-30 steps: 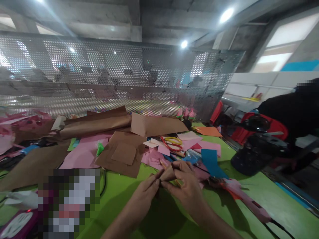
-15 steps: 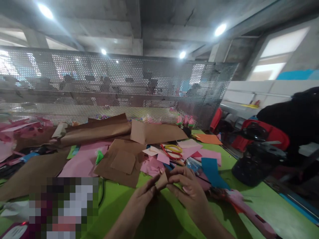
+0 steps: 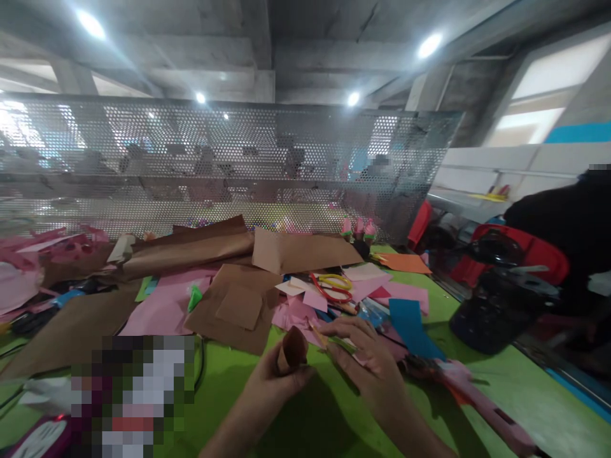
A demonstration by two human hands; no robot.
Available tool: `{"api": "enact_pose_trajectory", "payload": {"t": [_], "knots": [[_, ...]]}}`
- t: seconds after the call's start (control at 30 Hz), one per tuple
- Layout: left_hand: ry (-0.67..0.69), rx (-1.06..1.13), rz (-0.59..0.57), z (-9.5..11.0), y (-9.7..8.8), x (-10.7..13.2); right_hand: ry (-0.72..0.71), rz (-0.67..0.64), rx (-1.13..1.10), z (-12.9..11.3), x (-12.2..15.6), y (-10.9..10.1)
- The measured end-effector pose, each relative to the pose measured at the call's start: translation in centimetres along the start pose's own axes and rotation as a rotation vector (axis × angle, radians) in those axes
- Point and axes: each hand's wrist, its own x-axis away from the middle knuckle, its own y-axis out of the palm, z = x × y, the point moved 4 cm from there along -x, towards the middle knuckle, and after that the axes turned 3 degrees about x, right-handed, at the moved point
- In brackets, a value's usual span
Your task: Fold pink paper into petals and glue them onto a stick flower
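My left hand (image 3: pixel 279 375) is closed around a small brown paper cone (image 3: pixel 293 348), its open mouth tipped up toward me. Beside it on the right, my right hand (image 3: pixel 363 356) is apart from the cone, its thumb and fingers drawn together at the tips. A thin tan sliver (image 3: pixel 319 335) shows at those fingertips, too small to name. Pink paper scraps (image 3: pixel 296 312) lie just beyond both hands. Scissors with red handles (image 3: pixel 331 289) rest among the scraps, with a yellow-handled pair (image 3: pixel 337 280) beside them.
Brown paper sheets (image 3: pixel 305 251) cover the back of the green table (image 3: pixel 229 407). A pink glue gun (image 3: pixel 487 407) lies at right, near a blue paper strip (image 3: pixel 405 324). A dark bin (image 3: pixel 487 318) and a person in black (image 3: pixel 558 222) are beyond the right edge.
My hands have moved apart from where they met at the folded brown paper. The paper cone is now in my left hand alone, turned with its mouth showing.
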Motion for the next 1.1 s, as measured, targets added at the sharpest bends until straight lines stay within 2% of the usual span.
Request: {"api": "enact_pose_trajectory", "payload": {"t": [0.27,0.37,0.53,0.73,0.9,1.0,1.1], "knots": [[0.043,-0.037,0.024,1.0,0.0,0.3,0.037,-0.065,-0.055,0.0,0.2,0.9],[0.062,-0.074,0.012,1.1,-0.1,0.3,0.042,-0.049,-0.059,-0.1,0.1,0.7],[0.105,-0.101,0.058,1.0,-0.8,0.1,0.110,0.047,-0.057,0.7,-0.6,-1.0],[0.129,-0.031,0.173,1.7,-1.8,0.2,0.228,0.227,-0.114,3.5,-1.3,-3.4],[0.107,-0.023,0.250,2.5,-2.0,0.1,0.268,0.296,-0.074,5.1,-1.9,-5.1],[0.129,0.004,0.230,3.3,-1.4,0.1,0.268,0.300,-0.019,5.3,-2.6,-6.0],[0.114,-0.030,0.144,4.6,-0.1,0.0,0.245,0.252,0.062,5.1,-3.7,-6.8]]}}
